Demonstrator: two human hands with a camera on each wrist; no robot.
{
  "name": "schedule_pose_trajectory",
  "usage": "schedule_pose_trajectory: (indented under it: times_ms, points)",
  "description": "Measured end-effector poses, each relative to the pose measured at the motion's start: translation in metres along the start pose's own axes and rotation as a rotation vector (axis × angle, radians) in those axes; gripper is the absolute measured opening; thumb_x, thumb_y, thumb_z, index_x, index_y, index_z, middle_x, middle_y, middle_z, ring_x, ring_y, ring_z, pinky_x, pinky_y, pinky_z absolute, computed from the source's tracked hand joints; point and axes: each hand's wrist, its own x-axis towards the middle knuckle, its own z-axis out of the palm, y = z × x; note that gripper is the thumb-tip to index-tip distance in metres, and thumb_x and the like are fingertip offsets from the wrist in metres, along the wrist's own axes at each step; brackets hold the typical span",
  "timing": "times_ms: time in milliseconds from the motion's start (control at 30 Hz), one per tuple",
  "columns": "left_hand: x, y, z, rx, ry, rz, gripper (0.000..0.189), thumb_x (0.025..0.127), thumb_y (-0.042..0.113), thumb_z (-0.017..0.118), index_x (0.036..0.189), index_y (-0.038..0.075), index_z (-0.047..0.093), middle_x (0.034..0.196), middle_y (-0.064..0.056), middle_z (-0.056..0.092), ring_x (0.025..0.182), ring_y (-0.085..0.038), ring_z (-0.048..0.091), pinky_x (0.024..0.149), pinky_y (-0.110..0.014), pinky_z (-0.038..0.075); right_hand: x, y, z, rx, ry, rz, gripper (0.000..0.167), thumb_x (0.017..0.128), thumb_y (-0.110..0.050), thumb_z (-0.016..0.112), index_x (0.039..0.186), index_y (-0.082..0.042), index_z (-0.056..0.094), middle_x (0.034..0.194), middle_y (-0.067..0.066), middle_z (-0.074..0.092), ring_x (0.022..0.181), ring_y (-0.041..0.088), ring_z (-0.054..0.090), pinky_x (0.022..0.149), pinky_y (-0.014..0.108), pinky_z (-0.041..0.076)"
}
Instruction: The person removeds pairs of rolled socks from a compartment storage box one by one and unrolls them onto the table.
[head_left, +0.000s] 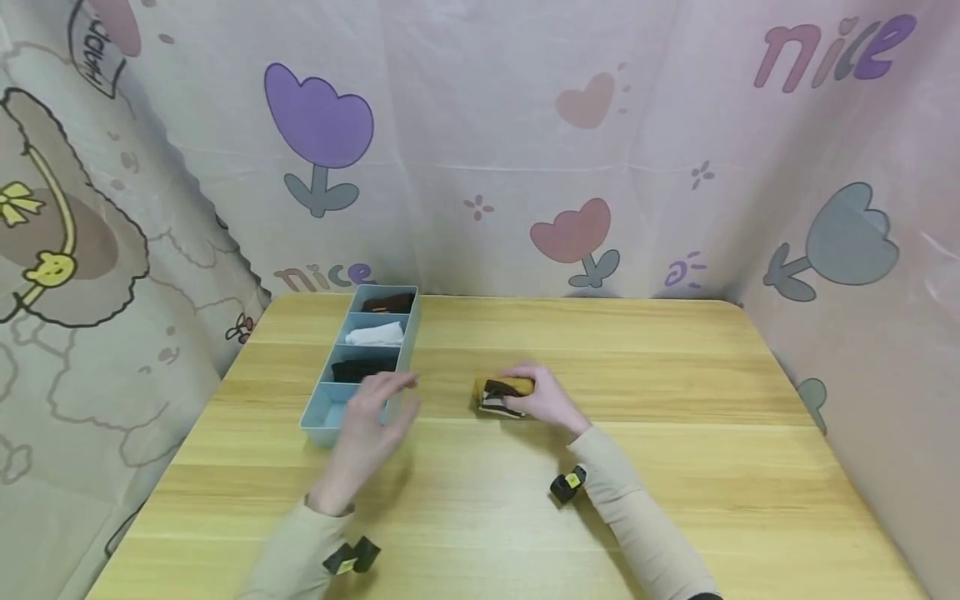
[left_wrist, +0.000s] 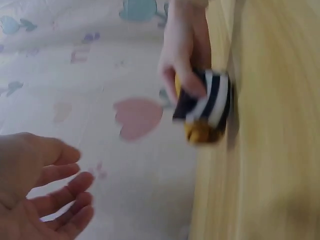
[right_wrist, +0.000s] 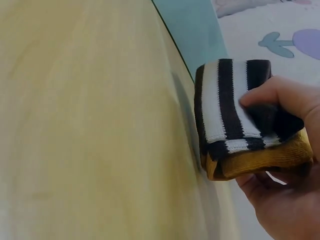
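Note:
My right hand [head_left: 546, 398] holds a folded pair of socks [right_wrist: 227, 105], striped dark and white with mustard yellow, thumb on the striped face and fingers on the yellow side. In the head view the socks are low over the middle of the table, right of a long blue divided box [head_left: 408, 350]. My left hand [head_left: 367, 425] hovers by the near end of that box with fingers spread and bent a little, and nothing in it. It partly covers the nearest compartment. The left wrist view shows the left hand [left_wrist: 47, 187] apart from the socks [left_wrist: 207, 105].
In the box's farther compartments lie a dark brown folded bundle [head_left: 390, 303], a white one [head_left: 377, 335] and a black one [head_left: 363, 369]. The wooden table [head_left: 480, 517] ends at a printed cloth backdrop [head_left: 450, 125] behind and at both sides.

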Motion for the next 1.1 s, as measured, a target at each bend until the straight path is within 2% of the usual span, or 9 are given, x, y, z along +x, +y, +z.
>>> schedule_pose_trajectory:
  times_ms: [67, 200, 267, 333, 467, 633, 800, 933, 1100]
  points:
    - [0.001, 0.008, 0.014, -0.044, -0.114, -0.025, 0.039, 0.083, 0.001, 0.076, 0.121, -0.002, 0.068, 0.113, -0.015, 0.072, 0.104, -0.032, 0.066, 0.090, -0.047, 0.056, -0.002, 0.002, -0.003, 0.005, -0.011, 0.005, 0.040, 0.079, -0.001, 0.075, 0.118, 0.001, 0.071, 0.122, 0.021, 0.067, 0.107, 0.032, 0.062, 0.090, 0.036, 0.053]
    - [0.005, 0.015, 0.042, -0.131, -0.345, -0.139, 0.051, 0.084, 0.008, 0.077, 0.132, -0.001, 0.061, 0.126, -0.018, 0.066, 0.114, -0.035, 0.064, 0.098, -0.053, 0.054, -0.006, 0.006, -0.007, 0.010, -0.032, 0.014, 0.039, 0.080, -0.002, 0.075, 0.119, 0.000, 0.071, 0.120, 0.021, 0.067, 0.104, 0.030, 0.062, 0.088, 0.034, 0.053]
    - [0.007, 0.014, 0.056, -0.161, -0.414, -0.183, 0.057, 0.083, 0.010, 0.079, 0.136, 0.001, 0.059, 0.131, -0.018, 0.063, 0.116, -0.037, 0.062, 0.097, -0.054, 0.054, -0.007, 0.007, -0.009, -0.001, -0.039, 0.009, 0.039, 0.080, -0.004, 0.076, 0.119, -0.001, 0.071, 0.120, 0.021, 0.068, 0.105, 0.030, 0.062, 0.089, 0.035, 0.052]
    - [0.011, 0.011, 0.070, -0.188, -0.453, -0.214, 0.062, 0.083, 0.011, 0.080, 0.139, 0.002, 0.057, 0.134, -0.018, 0.060, 0.119, -0.037, 0.060, 0.099, -0.054, 0.052, -0.008, 0.009, -0.010, -0.001, -0.052, 0.008, 0.040, 0.081, -0.005, 0.076, 0.120, -0.002, 0.071, 0.121, 0.020, 0.068, 0.106, 0.031, 0.063, 0.091, 0.039, 0.053]
    - [0.016, 0.001, 0.094, -0.221, -0.459, -0.211, 0.063, 0.079, 0.011, 0.084, 0.136, 0.002, 0.059, 0.134, -0.016, 0.059, 0.121, -0.035, 0.058, 0.102, -0.052, 0.050, -0.009, 0.013, -0.010, 0.014, -0.084, 0.005, 0.040, 0.082, -0.006, 0.076, 0.122, -0.003, 0.071, 0.124, 0.020, 0.068, 0.113, 0.034, 0.063, 0.099, 0.048, 0.052]
    - [0.021, -0.005, 0.113, -0.260, -0.442, -0.242, 0.053, 0.079, 0.011, 0.085, 0.128, 0.008, 0.066, 0.127, -0.012, 0.062, 0.117, -0.030, 0.059, 0.101, -0.050, 0.050, -0.011, 0.015, -0.009, 0.054, -0.096, 0.039, 0.044, 0.084, -0.010, 0.077, 0.127, -0.007, 0.069, 0.129, 0.017, 0.067, 0.119, 0.033, 0.061, 0.104, 0.054, 0.048]
    - [0.023, -0.007, 0.122, -0.265, -0.404, -0.252, 0.040, 0.081, 0.008, 0.083, 0.119, 0.012, 0.072, 0.119, -0.010, 0.065, 0.114, -0.029, 0.060, 0.102, -0.050, 0.047, -0.014, 0.020, -0.010, 0.089, -0.107, -0.001, 0.045, 0.087, -0.014, 0.076, 0.132, -0.013, 0.067, 0.132, 0.010, 0.067, 0.121, 0.029, 0.060, 0.108, 0.055, 0.043]
    - [0.023, -0.008, 0.125, -0.286, -0.383, -0.252, 0.036, 0.081, 0.005, 0.082, 0.116, 0.011, 0.074, 0.116, -0.011, 0.066, 0.111, -0.029, 0.062, 0.099, -0.048, 0.050, -0.017, 0.024, -0.013, 0.175, -0.142, -0.031, 0.043, 0.093, -0.015, 0.071, 0.136, -0.013, 0.064, 0.138, 0.009, 0.064, 0.129, 0.031, 0.056, 0.113, 0.056, 0.038]
    - [0.022, -0.009, 0.128, -0.336, -0.357, -0.272, 0.031, 0.080, 0.001, 0.080, 0.110, 0.008, 0.074, 0.113, -0.013, 0.069, 0.105, -0.029, 0.066, 0.091, -0.043, 0.059, -0.023, 0.029, -0.020, 0.295, -0.169, 0.030, 0.043, 0.098, -0.013, 0.063, 0.140, -0.006, 0.058, 0.146, 0.017, 0.056, 0.135, 0.039, 0.049, 0.116, 0.060, 0.033]
